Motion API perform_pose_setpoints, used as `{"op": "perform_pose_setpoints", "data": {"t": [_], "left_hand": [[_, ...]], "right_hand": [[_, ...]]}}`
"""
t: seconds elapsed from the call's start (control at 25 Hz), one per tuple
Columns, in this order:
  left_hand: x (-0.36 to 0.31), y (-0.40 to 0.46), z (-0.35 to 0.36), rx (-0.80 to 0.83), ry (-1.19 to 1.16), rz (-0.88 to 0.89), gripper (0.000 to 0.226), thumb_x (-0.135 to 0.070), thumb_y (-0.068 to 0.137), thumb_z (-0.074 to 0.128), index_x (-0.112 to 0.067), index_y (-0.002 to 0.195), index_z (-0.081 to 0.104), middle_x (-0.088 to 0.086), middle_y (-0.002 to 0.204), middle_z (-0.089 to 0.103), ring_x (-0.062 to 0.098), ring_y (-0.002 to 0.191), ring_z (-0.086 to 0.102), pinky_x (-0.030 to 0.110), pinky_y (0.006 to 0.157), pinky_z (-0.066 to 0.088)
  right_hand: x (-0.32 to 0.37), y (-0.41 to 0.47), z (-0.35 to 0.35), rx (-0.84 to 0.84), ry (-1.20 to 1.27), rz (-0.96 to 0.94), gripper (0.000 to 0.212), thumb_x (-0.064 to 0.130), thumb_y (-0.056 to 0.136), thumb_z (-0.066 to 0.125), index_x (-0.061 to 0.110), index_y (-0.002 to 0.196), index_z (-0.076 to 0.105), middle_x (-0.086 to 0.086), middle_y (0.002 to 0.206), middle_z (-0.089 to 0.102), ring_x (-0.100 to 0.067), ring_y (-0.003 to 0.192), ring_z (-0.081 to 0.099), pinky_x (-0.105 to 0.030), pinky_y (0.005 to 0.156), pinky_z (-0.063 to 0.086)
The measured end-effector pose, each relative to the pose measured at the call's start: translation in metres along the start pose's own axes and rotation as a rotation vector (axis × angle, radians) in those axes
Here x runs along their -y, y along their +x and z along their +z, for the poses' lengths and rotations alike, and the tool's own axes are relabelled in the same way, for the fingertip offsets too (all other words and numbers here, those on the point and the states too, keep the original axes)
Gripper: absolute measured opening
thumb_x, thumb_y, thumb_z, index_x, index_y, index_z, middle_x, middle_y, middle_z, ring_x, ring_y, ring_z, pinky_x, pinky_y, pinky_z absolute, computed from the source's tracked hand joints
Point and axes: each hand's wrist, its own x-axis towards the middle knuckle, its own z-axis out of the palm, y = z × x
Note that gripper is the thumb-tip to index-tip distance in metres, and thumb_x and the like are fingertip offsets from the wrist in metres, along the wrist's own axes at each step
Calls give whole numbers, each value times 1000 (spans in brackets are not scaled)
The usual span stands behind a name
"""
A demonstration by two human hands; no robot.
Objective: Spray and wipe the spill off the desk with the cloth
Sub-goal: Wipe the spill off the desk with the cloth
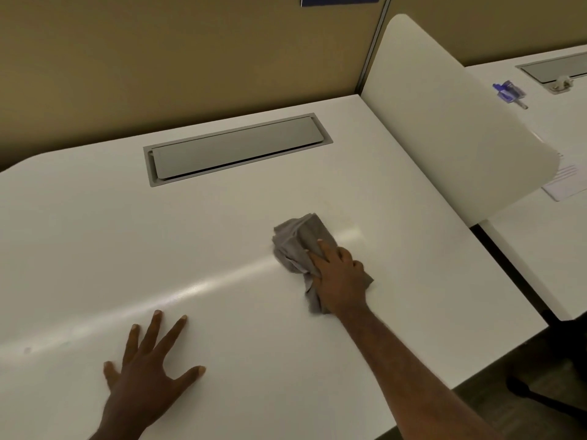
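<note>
My right hand (341,277): fingers only partly spread, pressed down on the crumpled grey cloth (300,246), pinning it flat to the white laminate surface (222,223) right of centre so it can scrub; no spill clearly visible. My left hand (149,363): empty, fingers splayed wide, palm flat on the near surface, likely bracing my lean. Blue spray bottle (508,90): parked on the neighbouring desk beyond the white divider panel (444,122), well apart, presumably spraying is done.

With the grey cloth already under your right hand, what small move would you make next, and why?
Probably push the crumpled grey cloth forward under the right hand: a faint brownish smear seems to remain on the white desk just beyond it, while the left hand lies flat.
</note>
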Motion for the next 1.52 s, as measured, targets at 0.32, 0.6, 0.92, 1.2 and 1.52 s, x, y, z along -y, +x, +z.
{"op": "perform_pose_setpoints", "data": {"t": [0.32,0.6,0.92,1.2,1.52], "left_hand": [[-1,-2,-2,3,12,5,96,-80,67,58,-65,138,-4,-28,152,-23,14,149,-16,64,113,9],[-3,-4,-2,26,29,9,95,-81,68,54,-64,140,-5,-26,150,-30,12,147,-22,65,115,1],[-1,-12,-6,-23,-37,15,93,-77,71,56,-55,147,7,-22,154,-24,12,148,-20,62,116,1],[10,-41,-60,-160,-934,-87,60,-65,82,55,-43,137,45,-14,144,50,7,132,46,33,107,38],[24,-54,-114,-103,-1433,97,34,-29,94,57,-29,127,54,5,118,71,23,102,69,37,79,57]], "right_hand": [[-19,99,-14,-67,92,289,49,38,91,54,34,138,42,0,148,38,-36,117,43,-48,91,37],[80,123,-5,-3,78,54,53,43,91,52,33,141,36,-3,148,37,-40,119,40,-54,93,38],[152,15,5,140,45,-381,51,33,90,52,39,139,39,9,154,29,-31,128,35,-44,96,35],[187,-40,-76,724,1662,7,20,20,94,55,18,107,70,-4,93,74,-21,85,68,-33,74,57],[227,-56,-110,958,1891,22,41,16,99,39,15,91,79,-11,91,76,-21,82,74,-30,64,59]]}}
